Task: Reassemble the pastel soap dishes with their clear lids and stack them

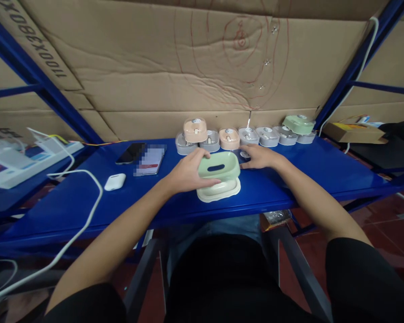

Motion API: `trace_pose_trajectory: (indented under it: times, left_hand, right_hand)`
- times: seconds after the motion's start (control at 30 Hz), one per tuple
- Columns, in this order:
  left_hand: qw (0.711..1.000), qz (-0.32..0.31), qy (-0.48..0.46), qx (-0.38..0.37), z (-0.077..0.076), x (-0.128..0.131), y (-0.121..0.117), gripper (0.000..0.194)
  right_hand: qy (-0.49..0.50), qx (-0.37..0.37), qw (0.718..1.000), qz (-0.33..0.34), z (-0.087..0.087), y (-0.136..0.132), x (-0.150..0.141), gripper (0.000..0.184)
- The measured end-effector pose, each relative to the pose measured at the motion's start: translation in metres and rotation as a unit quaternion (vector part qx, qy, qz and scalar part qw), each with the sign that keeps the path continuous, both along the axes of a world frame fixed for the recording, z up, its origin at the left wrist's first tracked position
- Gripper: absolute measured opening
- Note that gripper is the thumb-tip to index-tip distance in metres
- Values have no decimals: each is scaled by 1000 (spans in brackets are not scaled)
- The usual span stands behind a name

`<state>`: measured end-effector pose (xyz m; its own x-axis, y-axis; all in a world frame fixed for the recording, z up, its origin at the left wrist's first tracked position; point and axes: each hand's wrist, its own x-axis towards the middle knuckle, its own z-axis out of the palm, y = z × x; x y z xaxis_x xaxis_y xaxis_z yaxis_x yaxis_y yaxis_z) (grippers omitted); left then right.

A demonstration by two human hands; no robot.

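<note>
My left hand (190, 171) grips a light green soap dish (227, 170) with an oval slot in its bottom, thumb on the near side and fingers on the far side. The dish is tilted above a cream tray-like base (218, 193) on the table. To the right of the dish, my right hand (261, 156) has its thumb and fingers around a see-through lid (245, 154) with a round label, partly hidden by the fingers. A row of lidded soap boxes stands behind my hands, among them a peach one (229, 139) and a grey one (268, 137).
A second peach box (195, 130) and a green box (299, 124) sit stacked on grey ones. Two phones (150, 160) and a white earbud case (115, 182) lie left. A white cable (96, 202) crosses the table's left side. Cardboard (148, 58) lines the back.
</note>
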<state>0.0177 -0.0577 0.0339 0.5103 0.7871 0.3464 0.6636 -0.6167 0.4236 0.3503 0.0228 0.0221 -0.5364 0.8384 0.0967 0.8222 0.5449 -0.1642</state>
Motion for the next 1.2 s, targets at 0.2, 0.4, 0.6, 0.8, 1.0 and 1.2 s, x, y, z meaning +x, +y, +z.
trace_pose_trajectory:
  times: [0.2, 0.4, 0.6, 0.8, 1.0, 1.2]
  left_hand:
    - [989, 7, 144, 14, -2, 20, -25, 81]
    - [977, 13, 211, 19, 3, 25, -35, 83]
    - [969, -10, 247, -28, 11, 17, -37, 102]
    - [979, -22, 195, -48, 3, 10, -22, 95]
    - [991, -53, 119, -43, -16, 7, -1, 85]
    - [992, -99, 42, -69, -23, 7, 10, 90]
  right_hand:
    - [-33, -32, 998, -43, 8, -5, -3, 88]
    - [-43, -34, 997, -49, 9, -7, -5, 90]
    - [-56, -38, 996, -54, 10, -8, -4, 91]
    - [-35, -32, 998, -43, 8, -5, -2, 90]
    - [-31, -20, 999, -26, 6, -1, 0, 89]
    - [77, 73, 993, -58, 18, -20, -13, 92]
